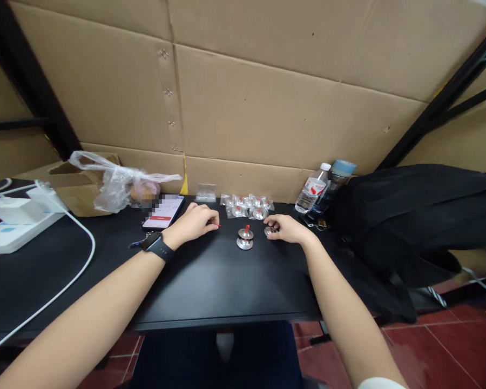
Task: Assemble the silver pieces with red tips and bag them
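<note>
On the black table stands a pair of small silver domed discs that look like finger cymbals (245, 243), one above the other, with a red strap (247, 228) sticking up on top. To their left is my left hand (193, 222), its fingers pinched together on a small red piece (219, 226), too small to make out fully. My right hand (287, 229) is on the other side, thumb and fingers around another silver cymbal (270, 231) resting on the table. Behind lie several more cymbals in clear plastic wrappers (247, 205).
A phone (164, 212) lies beside my left wrist. Farther left are a plastic bag (117, 183), a cardboard box (79, 189) and a power strip (22, 224) with a white cable. Bottles (308, 195) and a black backpack (409, 216) stand right. A cardboard wall (267, 108) rises behind.
</note>
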The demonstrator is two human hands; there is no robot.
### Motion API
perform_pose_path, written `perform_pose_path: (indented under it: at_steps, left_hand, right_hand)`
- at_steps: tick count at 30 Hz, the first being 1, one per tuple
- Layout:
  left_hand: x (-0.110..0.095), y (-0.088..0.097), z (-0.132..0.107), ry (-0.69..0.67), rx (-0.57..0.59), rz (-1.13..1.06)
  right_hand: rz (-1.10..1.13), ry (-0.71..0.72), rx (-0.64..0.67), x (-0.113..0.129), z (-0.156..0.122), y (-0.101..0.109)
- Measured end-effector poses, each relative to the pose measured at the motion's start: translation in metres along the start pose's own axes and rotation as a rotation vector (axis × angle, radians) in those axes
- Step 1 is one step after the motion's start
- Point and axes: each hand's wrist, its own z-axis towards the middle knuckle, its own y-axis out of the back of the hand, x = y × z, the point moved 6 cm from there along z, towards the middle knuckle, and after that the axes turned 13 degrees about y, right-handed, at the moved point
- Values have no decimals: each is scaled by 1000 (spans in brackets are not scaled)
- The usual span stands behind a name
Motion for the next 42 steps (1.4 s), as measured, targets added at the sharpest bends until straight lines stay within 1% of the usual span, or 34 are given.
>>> perform_pose_path:
  at_steps: [5, 10, 15, 20, 21, 23, 26, 28, 30, 32, 35, 37, 39, 41, 42]
  left_hand:
    - [-4, -6, -1, -24, 30, -37]
    - [-1, -13, 0, -39, 76, -41]
    - [-2, -13, -1, -39, 91, -33]
    - [0, -10, -1, -8, 84, -9]
    - [2, -9, 0, -2, 63, -2]
    - [10, -7, 2, 21, -16, 30]
    - [28, -7, 6, 100, -144, 119]
    - [41, -12, 10, 165, -164, 158]
    - [53, -19, 14, 217, -145, 160]
    - [63, -23, 18, 253, -146, 150]
    - [71, -22, 22, 270, -181, 143]
    - [69, -20, 24, 241, -183, 140]
    - [60, -15, 23, 201, -196, 134]
    - [40, -9, 20, 146, -221, 118]
    - [25, -7, 17, 93, -211, 97]
  right_hand:
    - [-5, -4, 19, -5, 0, 0]
    - [-7, 23, -20, 5, 1, 1]
    - [14, 50, -39, 15, 1, 2]
    - [21, 56, -29, 14, 2, 0]
    - [21, 59, -25, 13, 2, -1]
    - [15, 58, -12, 10, 1, -1]
    - [-7, 45, 15, 6, 0, -1]
    - [-34, 38, 24, 4, -1, 1]
    - [-62, 50, 0, 6, -1, 3]
    - [-61, 88, -50, 14, 0, 5]
    - [26, 193, -116, 33, 3, 3]
    - [101, 278, -124, 48, 5, -2]
    - [136, 364, -101, 62, 8, -9]
    - [119, 443, -71, 74, 11, -16]
    - [100, 472, -57, 77, 12, -20]
